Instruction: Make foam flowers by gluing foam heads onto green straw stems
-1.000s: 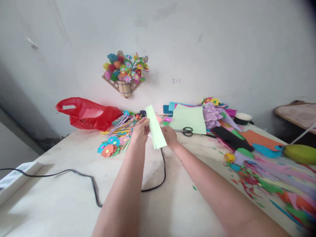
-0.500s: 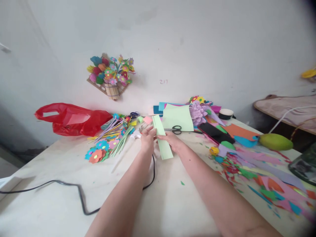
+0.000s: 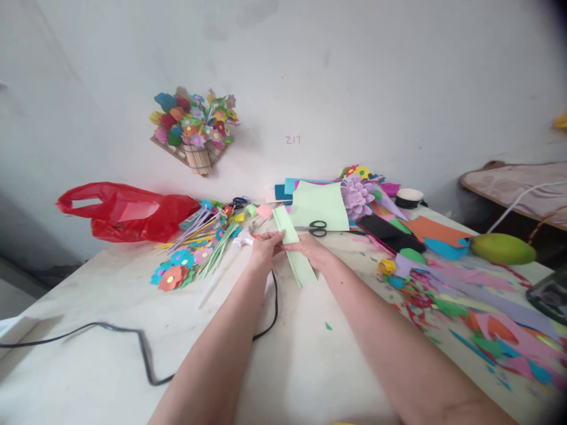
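Observation:
Over the middle of the table, both hands grip a folded pale green foam or paper strip (image 3: 299,264), tilted with its far end to the left. My left hand (image 3: 265,248) is closed on its left edge. On the other side, my right hand (image 3: 309,248) pinches the strip, with fingers meeting near the left hand's. Just beyond the right hand lie black-handled scissors (image 3: 318,228), partly on a pale green sheet (image 3: 330,203). A white glue gun (image 3: 243,238) rests beside my left hand, its black cord (image 3: 275,307) running under the left forearm.
Foam flowers (image 3: 172,274), thin stems (image 3: 217,254) and a red plastic bag (image 3: 128,212) lie to the left. On the right are a dark phone (image 3: 390,233), a green mango-like fruit (image 3: 504,248) and colourful scraps (image 3: 500,330). A flower basket (image 3: 197,127) hangs on the wall.
The strip has come down toward the table, and both hands have moved closer together on it. The view has swung to the right, bringing the glue gun into sight.

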Tool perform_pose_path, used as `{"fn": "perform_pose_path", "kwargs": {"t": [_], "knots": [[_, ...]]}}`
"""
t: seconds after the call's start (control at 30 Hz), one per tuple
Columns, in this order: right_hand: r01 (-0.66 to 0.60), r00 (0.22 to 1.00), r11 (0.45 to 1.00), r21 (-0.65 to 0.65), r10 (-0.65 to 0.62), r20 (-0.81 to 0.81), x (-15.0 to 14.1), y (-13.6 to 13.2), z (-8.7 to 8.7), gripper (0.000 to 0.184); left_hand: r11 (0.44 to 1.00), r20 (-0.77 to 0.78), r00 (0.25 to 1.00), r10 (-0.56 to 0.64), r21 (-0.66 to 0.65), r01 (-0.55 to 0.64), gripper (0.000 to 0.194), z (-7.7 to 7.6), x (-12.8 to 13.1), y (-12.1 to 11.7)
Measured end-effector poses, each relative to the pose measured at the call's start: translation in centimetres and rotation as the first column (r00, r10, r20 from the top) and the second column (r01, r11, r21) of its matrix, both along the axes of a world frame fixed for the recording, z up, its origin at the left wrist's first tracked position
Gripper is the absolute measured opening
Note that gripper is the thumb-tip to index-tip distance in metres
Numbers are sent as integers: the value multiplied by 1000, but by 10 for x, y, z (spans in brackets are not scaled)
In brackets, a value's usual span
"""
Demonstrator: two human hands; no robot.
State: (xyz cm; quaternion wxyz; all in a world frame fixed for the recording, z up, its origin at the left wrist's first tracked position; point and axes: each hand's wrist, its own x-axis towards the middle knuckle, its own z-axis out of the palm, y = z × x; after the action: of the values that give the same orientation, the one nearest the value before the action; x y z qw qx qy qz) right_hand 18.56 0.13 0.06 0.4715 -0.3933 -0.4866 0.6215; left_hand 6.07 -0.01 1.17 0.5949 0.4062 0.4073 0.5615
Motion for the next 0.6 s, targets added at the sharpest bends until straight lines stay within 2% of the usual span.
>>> {"fn": "perform_pose_path", "kwargs": {"t": [0.2,0.43,0.6], "knots": [[-8,999,1000,-26,6,-52,-2,2,-1,15,999,21,999,-38,-8,38,27,-2,1,-1],[35,998,999,29,-33,-60,-1,4,-6,18,999,2,999,-42,-3,42,28,-2,1,-2],[5,999,1000,11,-4,-43,1,3,-5,21,997,-11,997,-77,28,77,29,-2,1,-2]]}}
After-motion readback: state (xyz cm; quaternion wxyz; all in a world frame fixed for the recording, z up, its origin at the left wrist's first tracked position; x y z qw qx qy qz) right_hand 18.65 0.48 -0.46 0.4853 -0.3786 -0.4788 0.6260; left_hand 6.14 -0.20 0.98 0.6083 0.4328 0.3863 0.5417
